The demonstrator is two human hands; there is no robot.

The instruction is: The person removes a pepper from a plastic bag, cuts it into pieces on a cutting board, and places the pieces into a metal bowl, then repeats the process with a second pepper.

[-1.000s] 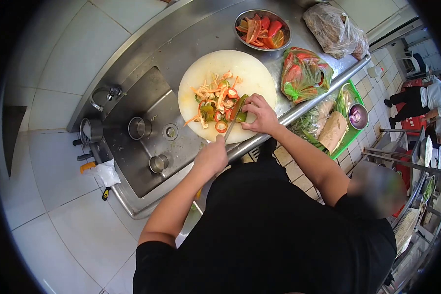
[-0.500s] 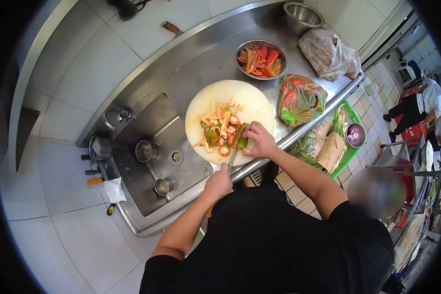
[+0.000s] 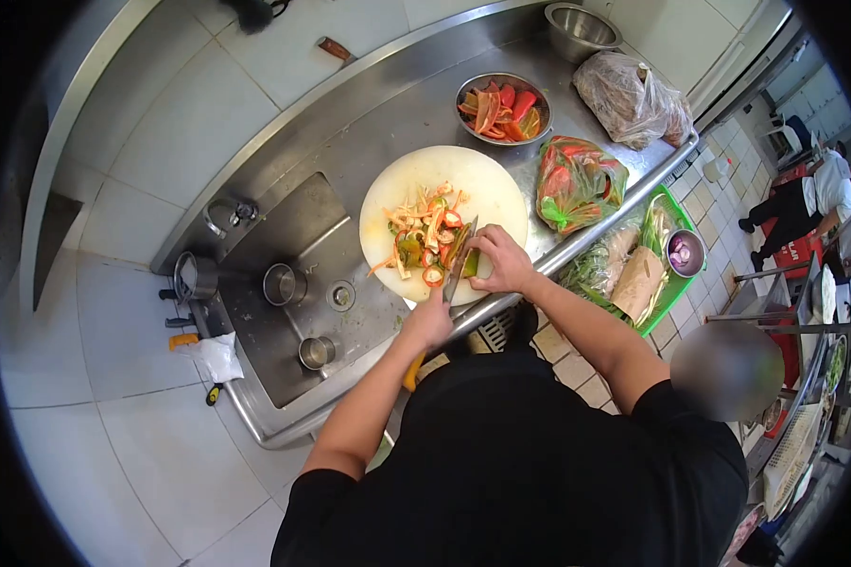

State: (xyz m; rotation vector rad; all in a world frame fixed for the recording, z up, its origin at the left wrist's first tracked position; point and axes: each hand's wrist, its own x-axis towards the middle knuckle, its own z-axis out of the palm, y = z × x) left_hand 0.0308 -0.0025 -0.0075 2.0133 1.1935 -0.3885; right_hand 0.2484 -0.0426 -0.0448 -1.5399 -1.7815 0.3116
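My left hand (image 3: 427, 324) is closed around the handle of a knife (image 3: 458, 269) near the front edge of a round white cutting board (image 3: 496, 180). The blade points away from me, against a green pepper piece (image 3: 471, 263). My right hand (image 3: 503, 259) grips that piece from the right, its fingers bent close beside the blade. Left of the blade lies a pile of sliced red, orange and green peppers (image 3: 425, 236). Beyond the board, a metal bowl (image 3: 507, 139) holds large red and orange pepper pieces.
A bag of peppers (image 3: 581, 184) and another plastic bag (image 3: 624, 99) lie right of the board, near an empty metal bowl (image 3: 581, 33). The sink (image 3: 284, 236) with small metal cups is at left. A green crate (image 3: 676, 307) holds vegetables. A person (image 3: 827, 189) stands far right.
The knife has tilted and moved forward, its blade now reaching farther along the pepper piece. My left hand has shifted slightly up and right. My right hand has moved slightly back.
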